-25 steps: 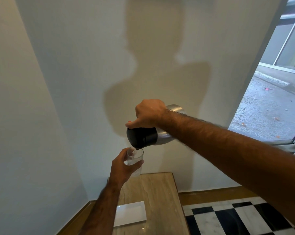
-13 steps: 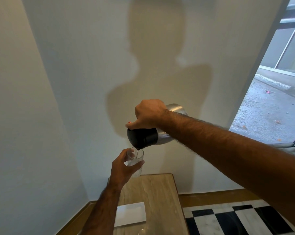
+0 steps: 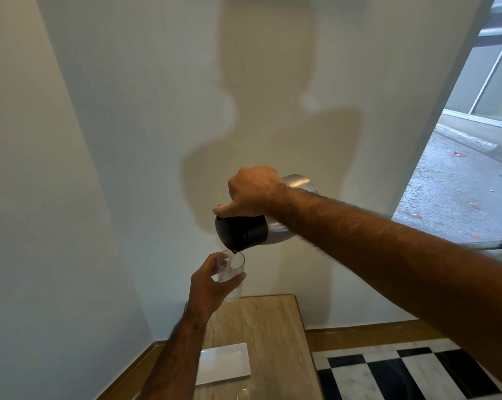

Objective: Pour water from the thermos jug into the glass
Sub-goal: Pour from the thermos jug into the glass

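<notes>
So the right hand (image 3: 254, 189) is wrapped around the brushed-steel thermos jug with the black top (image 3: 261, 226), thumb pressing on the lid. The jug is tipped almost flat, long axis running roughly left-right, black spout end pointing left and slightly down, steel base off to the right. Right under the spout, the left hand (image 3: 208, 287) has its fingers closed around a small clear drinking glass (image 3: 231, 274), upright, held in the air above the beige stone-look table (image 3: 268, 336). A flat white rectangular plate (image 3: 225, 363) lies on the table.
</notes>
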Demonstrator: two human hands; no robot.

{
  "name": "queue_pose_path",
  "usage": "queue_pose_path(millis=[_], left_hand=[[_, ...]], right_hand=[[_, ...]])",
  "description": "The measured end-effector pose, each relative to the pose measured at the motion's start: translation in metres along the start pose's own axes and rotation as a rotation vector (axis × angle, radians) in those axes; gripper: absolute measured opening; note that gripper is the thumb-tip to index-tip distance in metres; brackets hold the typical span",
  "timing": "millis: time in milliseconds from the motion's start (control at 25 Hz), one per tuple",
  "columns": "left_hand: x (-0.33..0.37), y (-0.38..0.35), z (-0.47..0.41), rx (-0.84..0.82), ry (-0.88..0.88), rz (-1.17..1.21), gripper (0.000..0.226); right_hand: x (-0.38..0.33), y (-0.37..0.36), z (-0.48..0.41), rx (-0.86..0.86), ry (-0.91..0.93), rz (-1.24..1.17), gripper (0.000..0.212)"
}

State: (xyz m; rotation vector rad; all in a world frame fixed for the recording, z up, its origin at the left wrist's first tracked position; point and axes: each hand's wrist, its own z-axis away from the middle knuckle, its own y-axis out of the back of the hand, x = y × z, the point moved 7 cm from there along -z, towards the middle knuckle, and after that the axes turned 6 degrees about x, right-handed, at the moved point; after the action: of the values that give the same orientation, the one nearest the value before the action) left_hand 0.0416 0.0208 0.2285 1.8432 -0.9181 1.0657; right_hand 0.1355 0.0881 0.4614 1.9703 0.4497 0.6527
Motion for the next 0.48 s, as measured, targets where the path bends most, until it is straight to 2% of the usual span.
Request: queue_pose_path(millis=[480], left_hand=[[-0.0032, 0.0021, 0.0026, 0.017, 0.006, 0.018, 0.050]], right_hand=[[-0.0039, 0.0022, 0.0006, 0.009, 0.023, 0.018, 0.067]])
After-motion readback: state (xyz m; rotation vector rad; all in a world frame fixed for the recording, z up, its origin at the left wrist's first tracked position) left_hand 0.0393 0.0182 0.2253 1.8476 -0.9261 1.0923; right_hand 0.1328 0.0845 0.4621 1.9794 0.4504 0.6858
